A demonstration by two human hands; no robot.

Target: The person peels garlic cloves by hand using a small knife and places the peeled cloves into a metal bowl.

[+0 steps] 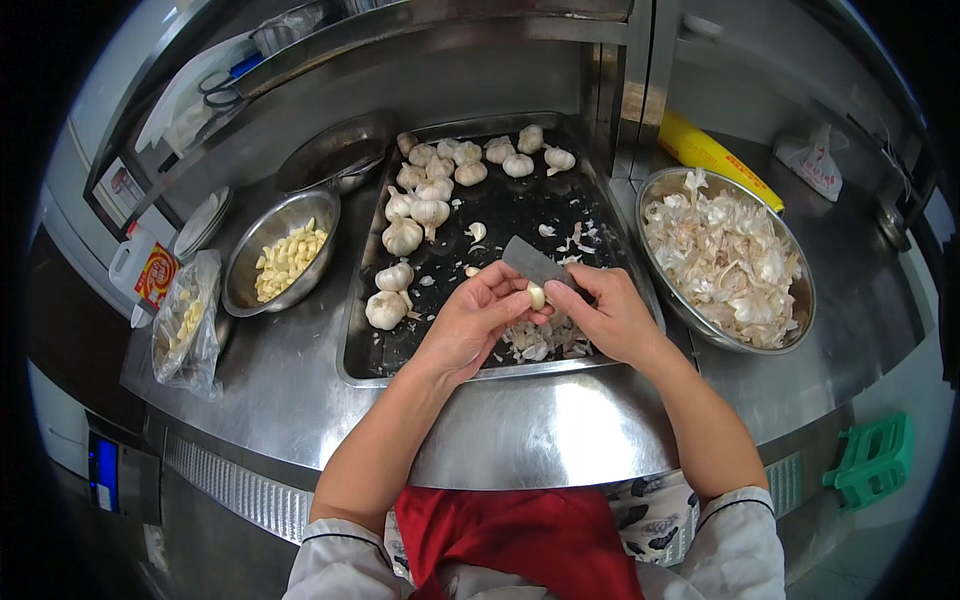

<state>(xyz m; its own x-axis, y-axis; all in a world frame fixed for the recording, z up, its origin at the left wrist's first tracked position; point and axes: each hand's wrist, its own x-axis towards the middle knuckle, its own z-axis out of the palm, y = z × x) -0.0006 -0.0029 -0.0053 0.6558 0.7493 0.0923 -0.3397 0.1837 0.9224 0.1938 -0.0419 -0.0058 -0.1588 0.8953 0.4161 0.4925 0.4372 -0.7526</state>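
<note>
My left hand (480, 315) pinches a pale garlic clove (536, 297) between thumb and fingers, above the near part of a dark metal tray (491, 217). Against that clove, my right hand (611, 307) grips a small knife with a broad, flat grey blade (531, 259); its handle is hidden in the fingers. Whole garlic bulbs (430, 214) lie along the tray's left side and far end. Beneath the hands is a heap of garlic skins (544, 341), and a loose clove (476, 231) lies near the tray's middle.
Left of the tray, a steel bowl (328, 259) contains peeled cloves; a plastic-covered dish (180, 337) of cloves sits beside it. A dark pan (330, 154) stands behind. To the right are a large bowl of garlic skins (724, 262) and a yellow roll (716, 161). A steel shelf (450, 30) overhangs the back.
</note>
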